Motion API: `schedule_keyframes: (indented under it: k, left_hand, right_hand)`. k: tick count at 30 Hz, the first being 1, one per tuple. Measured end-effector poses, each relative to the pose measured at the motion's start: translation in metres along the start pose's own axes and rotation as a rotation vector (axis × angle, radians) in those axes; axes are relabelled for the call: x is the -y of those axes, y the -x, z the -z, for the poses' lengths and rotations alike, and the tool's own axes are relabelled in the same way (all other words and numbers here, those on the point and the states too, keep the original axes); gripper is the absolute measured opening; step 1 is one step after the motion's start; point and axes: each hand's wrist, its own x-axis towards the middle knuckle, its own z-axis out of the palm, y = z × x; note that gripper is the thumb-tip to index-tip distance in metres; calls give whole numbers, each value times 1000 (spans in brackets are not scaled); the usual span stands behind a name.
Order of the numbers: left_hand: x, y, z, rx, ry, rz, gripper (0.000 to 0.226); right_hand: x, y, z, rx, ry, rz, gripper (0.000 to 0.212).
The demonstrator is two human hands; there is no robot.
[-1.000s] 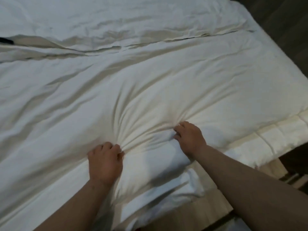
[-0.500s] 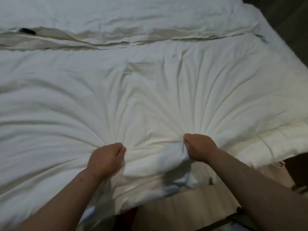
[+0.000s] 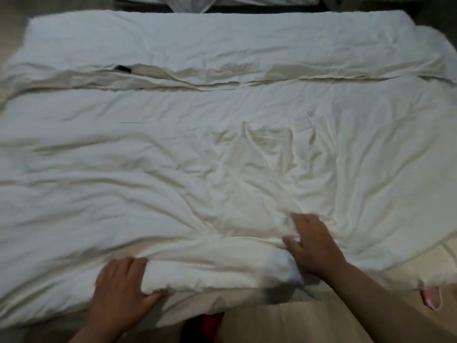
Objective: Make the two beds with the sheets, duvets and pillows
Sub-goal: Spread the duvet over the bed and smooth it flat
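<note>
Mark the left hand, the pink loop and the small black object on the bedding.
left hand (image 3: 118, 290): head view, back of the hand.
pink loop (image 3: 429, 297): head view, middle of its pink strip.
small black object (image 3: 123, 68): head view, its centre.

Pale wood boards run along the near edge of my feed. On them I see a small pink object at the right and something red low in the middle, neither clear enough to identify. Beige floor shows at the far left, and the light is dim.
</note>
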Motion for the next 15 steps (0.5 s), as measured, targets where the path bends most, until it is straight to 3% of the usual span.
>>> schedule_keyframes:
  k: [2,4,7,15]
  left_hand:
    - [20,0,-2,147,-13,-23,41]
    - [23,-11,-3,230,-45,-42,26]
    - [20,-19,9,390,-46,-72,35]
    - [11,-5,18,487,13,-64,51]
  right_hand:
    - [24,-18,-5,32,5,9,79]
    - [46,-39,-9,157,24,-62,81]
    - [60,-62,-10,270,114,-53,67]
    - [63,-67,-1,346,115,-60,68]
